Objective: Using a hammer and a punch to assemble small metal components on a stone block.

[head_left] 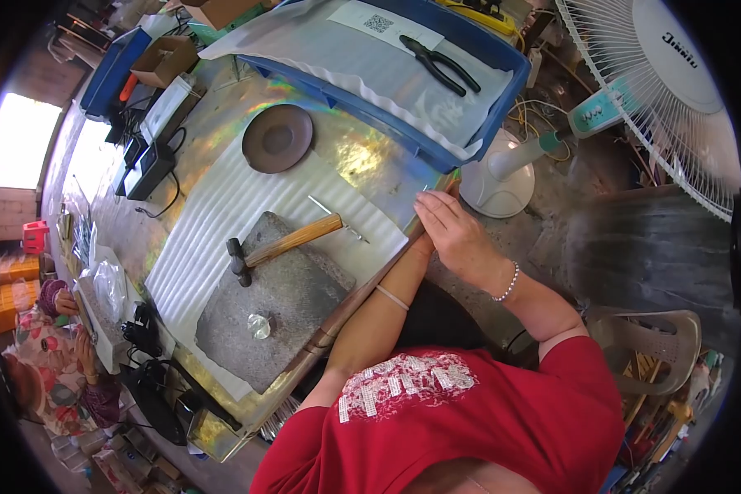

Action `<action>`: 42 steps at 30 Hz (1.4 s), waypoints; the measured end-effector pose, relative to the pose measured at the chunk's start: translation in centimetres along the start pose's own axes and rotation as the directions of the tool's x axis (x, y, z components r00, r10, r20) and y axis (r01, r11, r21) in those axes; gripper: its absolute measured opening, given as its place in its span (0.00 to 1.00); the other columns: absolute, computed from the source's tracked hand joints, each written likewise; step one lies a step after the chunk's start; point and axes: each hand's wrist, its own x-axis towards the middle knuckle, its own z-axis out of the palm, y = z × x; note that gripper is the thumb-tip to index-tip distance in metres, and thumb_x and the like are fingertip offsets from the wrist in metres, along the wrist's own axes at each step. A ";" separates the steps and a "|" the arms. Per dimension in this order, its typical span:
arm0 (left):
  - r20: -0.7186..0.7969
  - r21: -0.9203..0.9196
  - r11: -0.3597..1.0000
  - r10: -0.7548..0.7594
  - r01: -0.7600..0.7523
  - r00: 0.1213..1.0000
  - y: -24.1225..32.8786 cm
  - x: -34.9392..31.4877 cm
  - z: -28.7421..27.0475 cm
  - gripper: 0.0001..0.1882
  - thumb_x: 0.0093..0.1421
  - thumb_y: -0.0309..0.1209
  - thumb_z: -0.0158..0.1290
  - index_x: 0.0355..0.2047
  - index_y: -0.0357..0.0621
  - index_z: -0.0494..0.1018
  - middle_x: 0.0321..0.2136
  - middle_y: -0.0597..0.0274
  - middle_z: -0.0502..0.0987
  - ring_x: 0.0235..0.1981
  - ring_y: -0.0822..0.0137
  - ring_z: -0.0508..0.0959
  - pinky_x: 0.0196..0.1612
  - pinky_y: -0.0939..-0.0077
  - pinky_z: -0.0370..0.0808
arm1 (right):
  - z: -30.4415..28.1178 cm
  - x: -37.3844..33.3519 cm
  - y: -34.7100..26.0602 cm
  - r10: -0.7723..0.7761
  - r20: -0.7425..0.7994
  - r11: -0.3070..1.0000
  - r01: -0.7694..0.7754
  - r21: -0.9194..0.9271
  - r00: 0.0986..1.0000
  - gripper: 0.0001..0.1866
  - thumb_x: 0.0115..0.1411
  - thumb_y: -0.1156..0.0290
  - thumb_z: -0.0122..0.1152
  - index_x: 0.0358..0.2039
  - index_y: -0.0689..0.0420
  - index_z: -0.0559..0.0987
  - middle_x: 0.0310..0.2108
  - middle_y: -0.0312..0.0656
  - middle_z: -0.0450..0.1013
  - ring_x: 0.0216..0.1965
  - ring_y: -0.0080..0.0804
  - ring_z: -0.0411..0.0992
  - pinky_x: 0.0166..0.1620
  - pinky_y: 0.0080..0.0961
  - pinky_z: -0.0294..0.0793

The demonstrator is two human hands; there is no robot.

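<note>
My right hand [457,235], with a beaded bracelet at the wrist, is at the table's right edge with its fingers pressed together. Whatever they may hold is hidden. Under it my left hand [422,245] is mostly covered, so its fingers do not show; a pale band circles that forearm. To their left a grey stone slab [296,300] lies on white ribbed foam sheeting [198,218]. Resting on the slab are a wooden-handled hammer [292,240] and a small shiny, clear or silvery piece [258,326]. A thin metal rod [337,218] lies just beyond the hammer handle.
A brown round dish [277,138] sits farther back. Behind it stands a blue tray [346,103] with black-handled pliers [440,66]. At right are a standing fan [601,111] and a plastic chair [675,346]. Another person [58,362] works at far left, near black cables.
</note>
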 end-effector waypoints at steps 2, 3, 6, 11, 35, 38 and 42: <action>0.023 -0.013 1.000 -0.024 0.024 0.999 -1.5 0.6 0.2 0.20 0.64 0.37 0.39 0.53 0.40 0.64 0.53 0.50 0.68 0.54 0.54 0.68 0.57 0.59 0.66 | -0.1 -1.6 0.3 0.117 -0.038 0.992 -0.114 0.062 0.992 0.19 0.48 0.82 0.51 0.44 0.69 0.72 0.46 0.49 0.68 0.50 0.44 0.67 0.51 0.32 0.70; 0.036 -0.014 1.000 -0.024 0.025 0.999 -1.9 0.9 0.6 0.20 0.64 0.36 0.38 0.53 0.40 0.64 0.53 0.50 0.68 0.54 0.54 0.68 0.57 0.58 0.66 | 0.0 -2.2 0.3 0.123 -0.036 0.991 -0.121 0.058 0.992 0.19 0.48 0.82 0.51 0.44 0.69 0.72 0.46 0.49 0.68 0.50 0.44 0.67 0.51 0.32 0.70; 0.080 -0.012 1.000 -0.013 0.014 0.997 -1.8 0.9 1.8 0.19 0.65 0.36 0.37 0.52 0.40 0.64 0.53 0.50 0.68 0.54 0.53 0.68 0.57 0.57 0.67 | 0.3 -3.5 0.1 0.181 -0.071 0.979 -0.173 0.112 0.981 0.20 0.47 0.85 0.51 0.43 0.69 0.72 0.46 0.49 0.68 0.49 0.45 0.67 0.51 0.33 0.70; -0.027 0.010 1.000 -0.022 0.022 0.999 -1.8 0.4 0.2 0.19 0.64 0.37 0.39 0.52 0.40 0.64 0.51 0.49 0.69 0.53 0.52 0.68 0.57 0.57 0.66 | -0.2 -3.4 0.0 0.204 -0.115 0.957 -0.173 0.233 0.972 0.19 0.48 0.86 0.49 0.44 0.69 0.71 0.48 0.50 0.67 0.50 0.46 0.66 0.54 0.34 0.67; 0.216 -0.367 0.745 -0.514 0.557 0.830 -2.1 -3.8 -7.4 0.22 0.64 0.37 0.41 0.52 0.34 0.64 0.48 0.48 0.72 0.50 0.56 0.71 0.55 0.64 0.68 | -1.3 -7.0 -1.0 0.502 -0.191 0.793 -0.361 0.490 0.843 0.11 0.57 0.83 0.48 0.40 0.65 0.75 0.43 0.50 0.72 0.45 0.43 0.72 0.48 0.28 0.70; -0.561 -0.047 0.909 -0.368 0.415 0.742 -1.7 -8.2 -4.3 0.16 0.63 0.39 0.44 0.41 0.37 0.69 0.37 0.54 0.75 0.39 0.60 0.75 0.45 0.67 0.73 | -2.0 -6.6 -1.1 0.520 -0.120 0.721 -0.360 0.592 0.845 0.10 0.56 0.83 0.51 0.39 0.65 0.75 0.40 0.48 0.73 0.41 0.40 0.73 0.45 0.26 0.72; -0.544 -0.106 0.874 -0.450 0.474 0.708 -0.5 -13.0 -1.3 0.15 0.63 0.41 0.46 0.26 0.42 0.69 0.26 0.59 0.75 0.29 0.62 0.75 0.34 0.71 0.74 | -1.7 -2.3 -2.7 0.343 -0.144 0.761 -0.185 0.621 0.928 0.09 0.53 0.80 0.57 0.36 0.63 0.75 0.36 0.46 0.72 0.37 0.40 0.73 0.40 0.27 0.72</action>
